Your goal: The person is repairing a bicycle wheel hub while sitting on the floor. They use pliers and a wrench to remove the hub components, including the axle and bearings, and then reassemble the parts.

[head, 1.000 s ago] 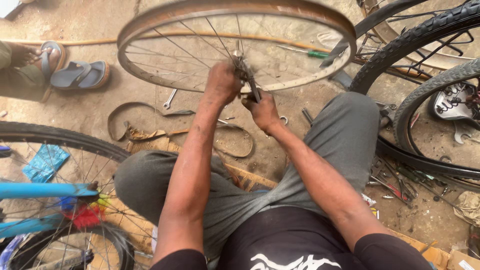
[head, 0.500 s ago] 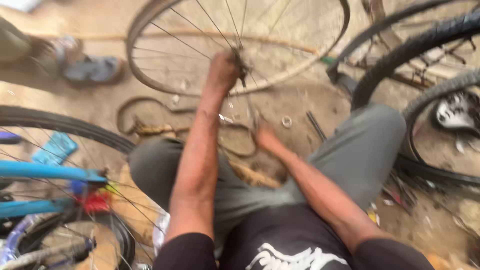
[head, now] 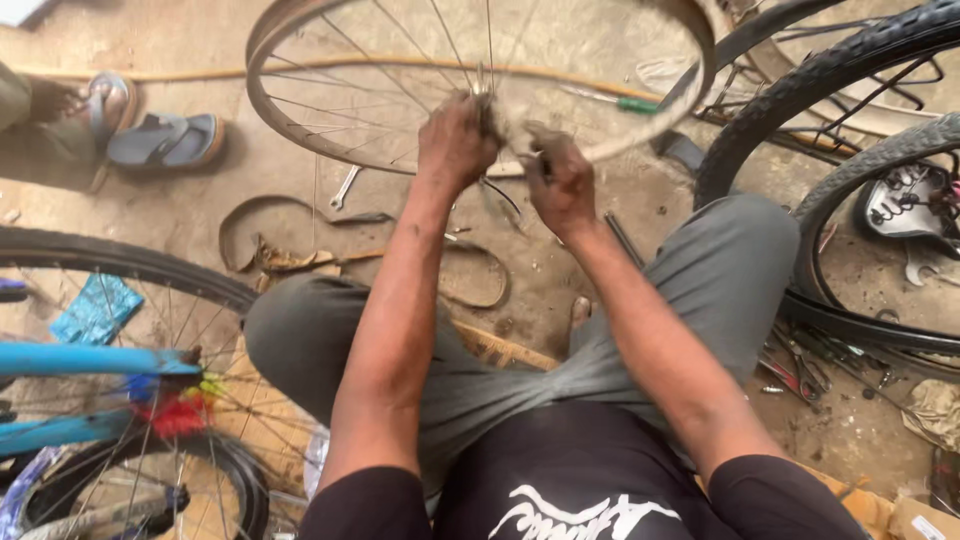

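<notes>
Since half a second ago the right hand (head: 560, 180) has come up from near the knee to the centre of the bare, rusty metal bicycle wheel with thin spokes (head: 300, 130), and the blurred picture has steadied.

From the head camera, the left hand (head: 455, 140) is clenched around the wheel's hub (head: 487, 100), gripping it from the near side. Just to its right, the right hand is closed on a small dark tool whose kind cannot be told, with its tip at the same hub. The wheel stands tilted on the dirt floor beyond both hands, its rim arching away from them.

Below the left hand lie a loose strip of brown rubber (head: 250, 215) and a small silver spanner (head: 343, 187). Beyond the right hand rests a green-handled screwdriver (head: 625, 102). Far to the left sits a pair of blue-grey sandals (head: 160, 140); to the right stand black-tyred bicycle wheels (head: 800, 110).

Working at a hub like this goes best with the left hand bracing the hub firmly, so that the wheel cannot turn while the right hand applies the tool squarely.
</notes>
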